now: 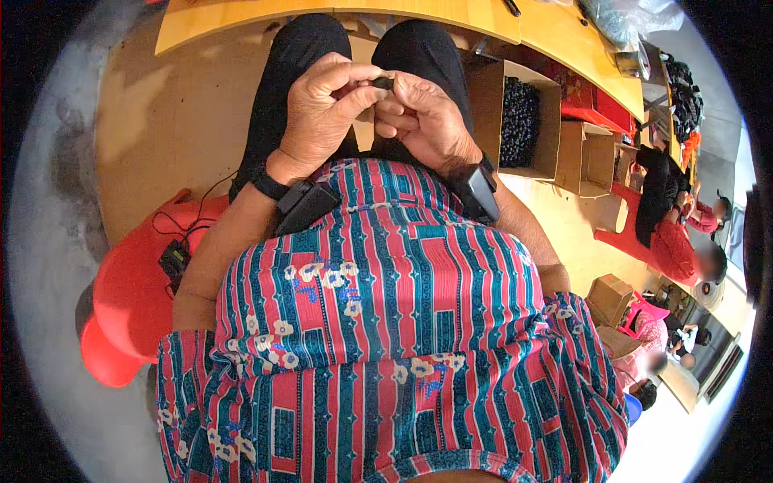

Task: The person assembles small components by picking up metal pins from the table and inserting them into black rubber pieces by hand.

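Observation:
A small dark rounded piece (383, 83), too small to name more exactly, is held up above my lap between both hands. My left hand (326, 101) is closed, its thumb and forefinger pinching the piece from the left. From the other side, my right hand (427, 113) grips it between thumb and fingertips, the remaining fingers curled beneath. The two hands meet at the fingertips. Below them are my knees in black trousers (302, 72). Each wrist carries a black strapped device, the left one (306, 205) and the right one (473, 193).
Yellow tables (338, 24) run along the far side. Right of my knees stands a cardboard box (547, 133) full of small dark pieces, with further boxes (597, 161) beside it. A red stool (133, 282) with a cable is at my left. Other people (676, 241) sit at the right.

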The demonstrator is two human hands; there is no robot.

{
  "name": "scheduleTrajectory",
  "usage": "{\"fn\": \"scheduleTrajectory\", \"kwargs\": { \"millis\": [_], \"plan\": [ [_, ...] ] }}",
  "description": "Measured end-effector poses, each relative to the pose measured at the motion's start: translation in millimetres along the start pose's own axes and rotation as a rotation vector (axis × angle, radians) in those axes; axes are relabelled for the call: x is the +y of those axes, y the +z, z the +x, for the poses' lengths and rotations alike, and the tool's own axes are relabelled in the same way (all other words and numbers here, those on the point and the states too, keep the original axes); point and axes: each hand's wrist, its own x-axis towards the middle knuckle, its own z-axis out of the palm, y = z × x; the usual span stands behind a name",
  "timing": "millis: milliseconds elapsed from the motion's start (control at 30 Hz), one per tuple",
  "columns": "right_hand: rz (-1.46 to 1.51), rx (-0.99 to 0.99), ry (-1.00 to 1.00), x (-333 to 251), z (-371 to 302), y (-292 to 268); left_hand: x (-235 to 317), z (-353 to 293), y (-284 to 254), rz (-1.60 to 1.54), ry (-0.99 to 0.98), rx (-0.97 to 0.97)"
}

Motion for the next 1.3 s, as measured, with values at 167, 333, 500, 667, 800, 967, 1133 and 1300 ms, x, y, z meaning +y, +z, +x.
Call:
{"fn": "scheduleTrajectory", "kwargs": {
  "millis": [167,333,500,667,800,967,1133,1300],
  "plan": [
    [-0.167,0.018,-0.093,1,-1,3,4,0,2,-0.042,-0.016,0.0],
    [-0.365,0.088,-0.203,1,-4,12,6,-1,3,-0.119,-0.063,-0.005],
    [-0.358,0.118,-0.229,2,-4,14,4,2,3,-0.039,-0.029,-0.014],
    [-0.208,0.112,-0.185,5,-3,13,4,3,1,-0.013,0.017,-0.003],
    [-0.194,0.085,-0.141,4,-2,6,6,2,1,-0.012,0.02,0.011],
    [-0.258,0.113,-0.179,5,-3,9,13,4,2,0.017,0.051,0.007],
    [-0.174,0.161,-0.127,5,-6,13,10,1,8,0.024,0.037,0.021],
    [-0.241,0.147,-0.168,6,-13,1,7,-7,11,-0.058,-0.121,-0.094]
  ]
}}
